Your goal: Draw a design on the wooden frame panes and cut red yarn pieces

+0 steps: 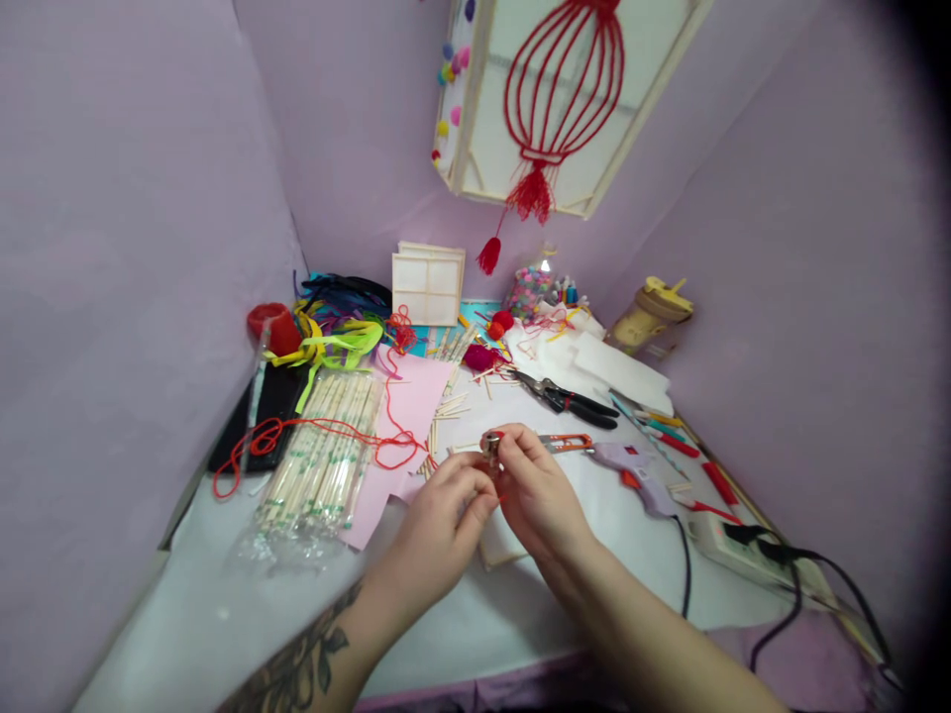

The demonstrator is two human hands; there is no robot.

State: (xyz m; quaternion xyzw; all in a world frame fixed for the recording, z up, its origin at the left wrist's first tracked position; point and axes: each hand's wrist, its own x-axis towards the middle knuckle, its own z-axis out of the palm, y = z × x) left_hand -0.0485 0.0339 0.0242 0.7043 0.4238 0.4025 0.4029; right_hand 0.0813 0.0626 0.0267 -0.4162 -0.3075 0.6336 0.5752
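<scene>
Both my hands meet over the middle of the white table [223, 604]. My right hand [539, 490] is closed round a small object with a silver metal top and a red body [491, 447], which looks like a lighter. My left hand [438, 525] is pinched shut right beside it, fingertips touching near a bit of red thread; what it pinches is too small to name. A long red thread [327, 428] trails left from the hands across pink paper [412, 401] and a pack of bamboo sticks [323, 456]. A pale flat frame piece [499, 555] lies under my hands.
Orange thread snips [566, 443], a lilac glue gun [637, 475] and black pliers [571, 401] lie right of the hands. A power strip with black cables [743, 550] is at the right edge. Ribbons [334, 337], wooden frames [427, 285] and a lantern panel [546, 99] are behind.
</scene>
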